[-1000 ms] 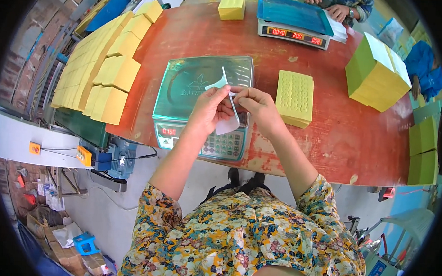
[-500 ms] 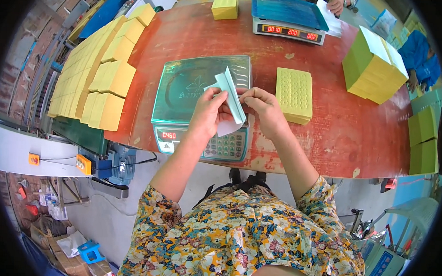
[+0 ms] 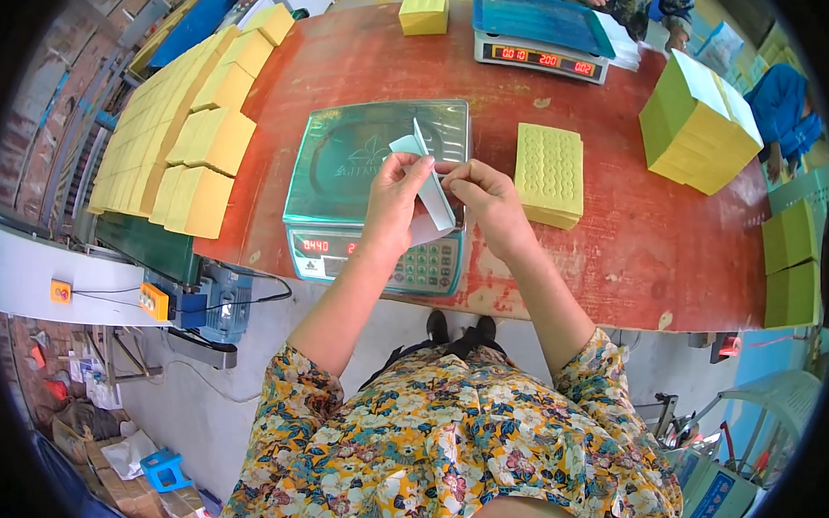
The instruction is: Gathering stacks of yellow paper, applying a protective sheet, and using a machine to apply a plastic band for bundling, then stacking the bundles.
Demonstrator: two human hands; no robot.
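Both my hands hold a small folded white paper sheet [image 3: 428, 179] above the front edge of a digital weighing scale [image 3: 363, 152] with a green-tinted pan. My left hand [image 3: 395, 199] pinches its left side. My right hand [image 3: 490, 199] grips its right edge. The paper stands tilted, one end pointing away from me. A yellow stack of perforated sheets [image 3: 550, 172] lies on the red table [image 3: 615, 257] just right of my right hand.
Rows of yellow packs [image 3: 195, 133] line the table's left side by a green conveyor [image 3: 146, 240]. A second scale [image 3: 541, 35] and a small yellow block [image 3: 424, 11] stand at the far edge. Tall yellow-green stacks [image 3: 702, 123] sit at right. Another person [image 3: 785, 108] is beyond them.
The paper has been turned and shifted slightly forward over the scale; my hands stayed together on it. The view has moved a little.
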